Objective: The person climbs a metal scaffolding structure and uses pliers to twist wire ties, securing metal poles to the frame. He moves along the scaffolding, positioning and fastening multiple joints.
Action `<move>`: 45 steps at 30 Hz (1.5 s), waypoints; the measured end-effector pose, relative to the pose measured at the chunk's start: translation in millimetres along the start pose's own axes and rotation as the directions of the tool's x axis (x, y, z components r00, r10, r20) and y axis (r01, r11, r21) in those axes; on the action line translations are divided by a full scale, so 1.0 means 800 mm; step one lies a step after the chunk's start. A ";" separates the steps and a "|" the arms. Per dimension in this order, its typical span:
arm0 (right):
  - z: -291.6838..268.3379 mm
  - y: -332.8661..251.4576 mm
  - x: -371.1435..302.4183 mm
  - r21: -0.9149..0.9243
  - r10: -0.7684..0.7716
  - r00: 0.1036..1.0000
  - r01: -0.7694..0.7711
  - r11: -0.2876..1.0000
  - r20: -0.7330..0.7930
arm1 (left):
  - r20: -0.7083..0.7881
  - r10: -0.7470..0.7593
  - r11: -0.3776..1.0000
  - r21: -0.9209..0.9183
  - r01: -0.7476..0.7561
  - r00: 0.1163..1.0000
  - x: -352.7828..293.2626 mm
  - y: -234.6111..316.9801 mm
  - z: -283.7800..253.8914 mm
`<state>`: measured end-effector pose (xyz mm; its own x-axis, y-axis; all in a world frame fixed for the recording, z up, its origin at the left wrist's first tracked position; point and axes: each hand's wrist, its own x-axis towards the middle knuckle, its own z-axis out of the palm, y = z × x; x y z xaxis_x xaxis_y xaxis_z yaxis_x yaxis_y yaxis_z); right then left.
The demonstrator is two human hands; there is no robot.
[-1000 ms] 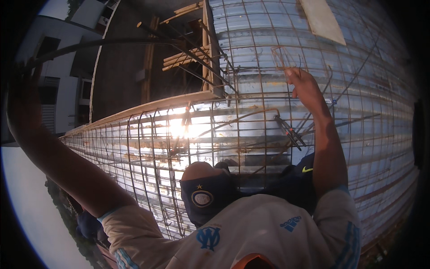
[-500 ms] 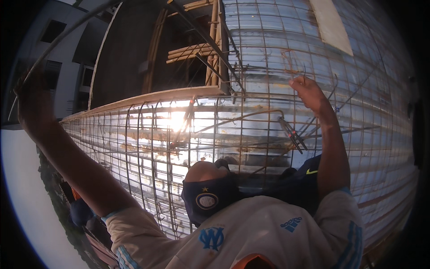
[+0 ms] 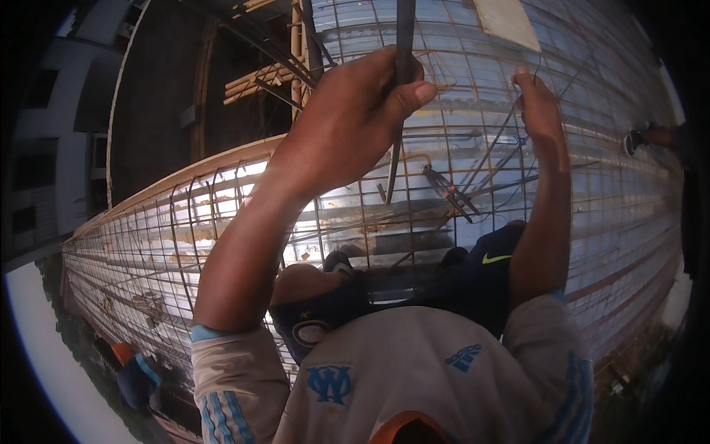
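My left hand [image 3: 347, 122] is closed round a dark steel bar [image 3: 404, 29], held steeply in front of me over the mesh. Below the fist, the bar's lower end shows a small hook. To the right, my right hand [image 3: 541, 111] is raised with thumb and finger pinched together. A thin dark wire [image 3: 538, 66] sticks up from its fingertips. Between the hands and nearer to me, pincers [image 3: 449, 194] with red marks on the handles rest on the rebar mesh [image 3: 340, 222]. Several loose bars [image 3: 492, 159] lie slanting beside them.
Left of the mesh, a wooden edge board [image 3: 200, 166] borders a dark opening with bamboo poles [image 3: 259, 83]. A pale board [image 3: 509, 22] lies at the far right. Another person's foot [image 3: 634, 141] shows at the right; a person [image 3: 137, 377] is at the lower left.
My left hand has swung from the far left to the middle, bringing the steel bar with it. In the picture my right hand sits slightly higher and farther right, still pinched.
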<state>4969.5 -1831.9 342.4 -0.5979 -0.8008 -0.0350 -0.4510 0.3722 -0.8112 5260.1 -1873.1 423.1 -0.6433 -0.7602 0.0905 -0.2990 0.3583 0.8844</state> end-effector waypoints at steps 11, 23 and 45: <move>0.051 0.009 -0.045 -0.178 0.070 0.889 0.013 0.984 0.452 | 0.240 -0.399 0.893 0.321 0.315 0.885 0.073 -0.287 0.249; 0.091 -0.002 -0.057 -0.397 -0.097 0.758 0.441 0.805 0.646 | 0.320 -0.181 0.773 -0.538 0.335 0.930 0.054 -0.173 0.100; 0.376 0.028 -0.135 -0.011 -0.206 0.860 0.239 0.971 0.467 | -0.419 -0.498 0.829 -0.487 0.276 0.759 -0.099 -0.414 -0.023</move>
<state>5223.5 -1878.5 152.5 -0.1114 -0.9845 -0.1353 -0.5879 0.1750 -0.7898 5423.0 -1941.5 131.8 -0.0442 -0.9827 -0.1801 -0.0823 -0.1761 0.9809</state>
